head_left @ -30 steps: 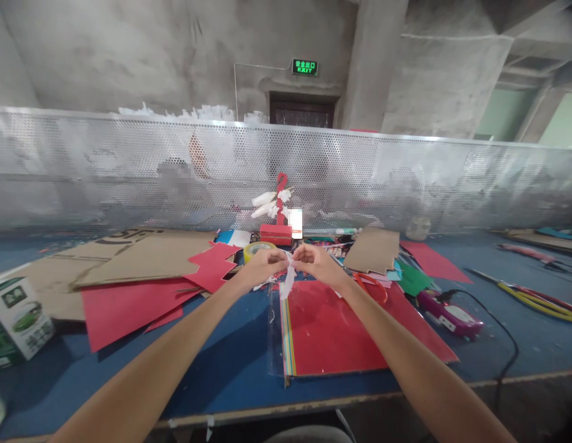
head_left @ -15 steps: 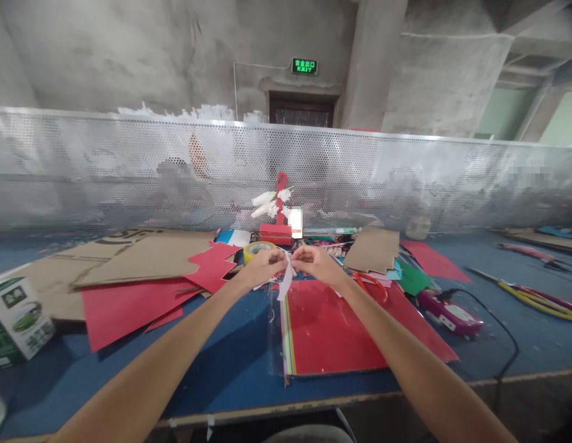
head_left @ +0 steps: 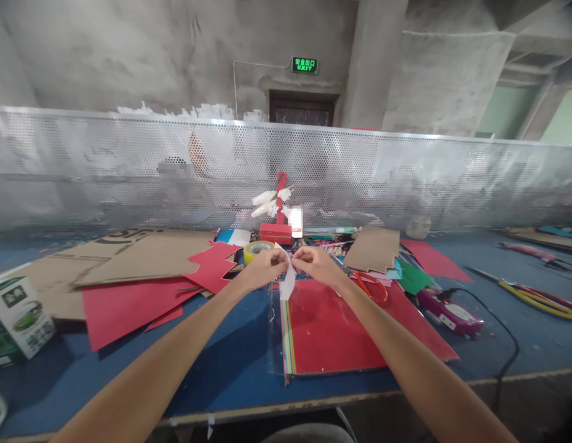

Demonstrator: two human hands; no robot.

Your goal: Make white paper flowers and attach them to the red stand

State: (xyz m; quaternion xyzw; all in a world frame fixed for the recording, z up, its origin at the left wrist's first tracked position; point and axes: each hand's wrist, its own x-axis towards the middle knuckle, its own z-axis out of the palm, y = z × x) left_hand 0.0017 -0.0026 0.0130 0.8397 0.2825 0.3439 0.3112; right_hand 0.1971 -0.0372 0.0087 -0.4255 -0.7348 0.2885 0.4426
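My left hand (head_left: 264, 267) and my right hand (head_left: 316, 263) meet above the middle of the blue table (head_left: 230, 363). Both pinch a small white paper strip (head_left: 288, 280) that hangs down between them. Below them lies a pack of coloured paper with a red sheet on top (head_left: 334, 329), inside a clear sleeve. A roll of yellowish tape (head_left: 257, 248) sits just behind my left hand. Red-handled scissors (head_left: 371, 286) lie right of my right wrist.
Cardboard sheets (head_left: 143, 252) and red paper (head_left: 129, 304) cover the left side. A red stand with white paper flowers (head_left: 275, 215) stands at the back by a perforated metal screen (head_left: 129, 166). A purple glue gun (head_left: 445, 309) with a black cord lies right. A green-and-white box (head_left: 16, 317) sits far left.
My hands have drawn slightly closer together and the white strip has shifted a little between them. Everything else on the table is where it was.
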